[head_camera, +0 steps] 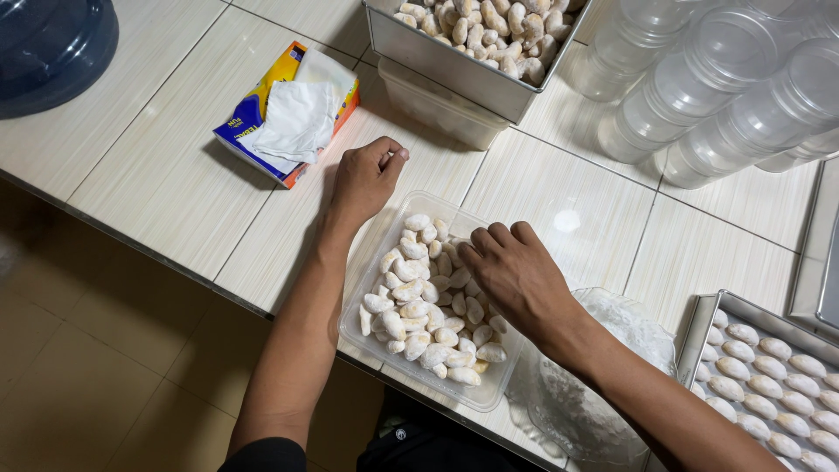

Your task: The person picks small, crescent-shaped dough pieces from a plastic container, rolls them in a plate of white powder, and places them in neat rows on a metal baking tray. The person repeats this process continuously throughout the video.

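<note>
**Inspector:** Powdered cookies [426, 308], crescent-shaped, fill the clear plastic tub [376, 345] at lower centre of the frame, piled close and in no fixed order. Begin at the fingers.

**Assistant:** The right hand [516, 275] lies palm down over the tub's right side, fingers [489, 240] curled downward onto the pile. Whether they pinch a piece I cannot tell; the knuckles hide the tips. The left hand [367, 179] rests on the tiled counter [157, 166] just beyond the tub's upper left corner, fingers folded narrow, thumb against forefinger; nothing visible in it.

**Inspector:** Why there?

**Assistant:** In my judgement it braces near the tub, within reach to steady it.

**Inspector:** Outward.

**Assistant:** Bag of white powder [603, 376] touching the tub's right edge. Metal tray [699, 328] of neatly rowed pieces at lower right. Deep metal pan [454, 61] heaped with pieces at top centre, stacked clear jars [699, 79] lying upper right, tissue box [288, 114] upper left, all within arm's reach.
</note>
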